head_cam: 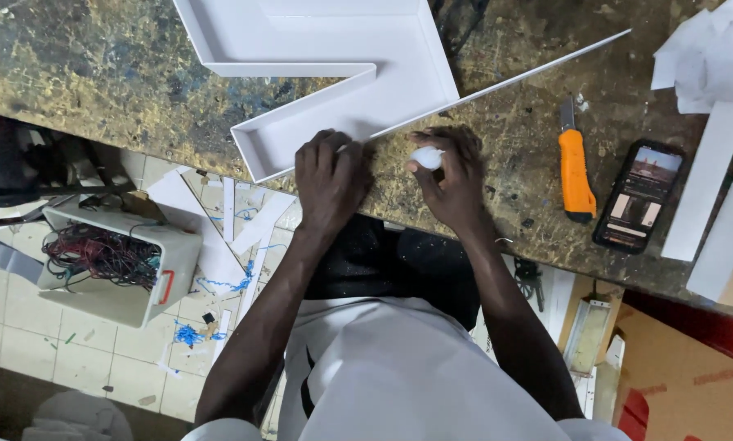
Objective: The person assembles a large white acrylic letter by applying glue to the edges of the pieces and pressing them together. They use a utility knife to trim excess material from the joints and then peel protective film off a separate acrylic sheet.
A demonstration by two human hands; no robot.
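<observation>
White tray [358, 98] edge under left hand [327, 175] grip; right hand [452, 175] pinches white lump [426, 158].

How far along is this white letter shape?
Done: the white channel shape already has raised walls along most edges. In hand: the left hand presses its lower corner while the right hand holds a small white piece. Left: the long white strip trails loose.

Left hand [330, 175] presses white angled tray [334, 61] on table [97, 73]; right hand [452, 175] grips small white lump [426, 158]; orange knife [575, 167], phone [638, 196] near.
</observation>
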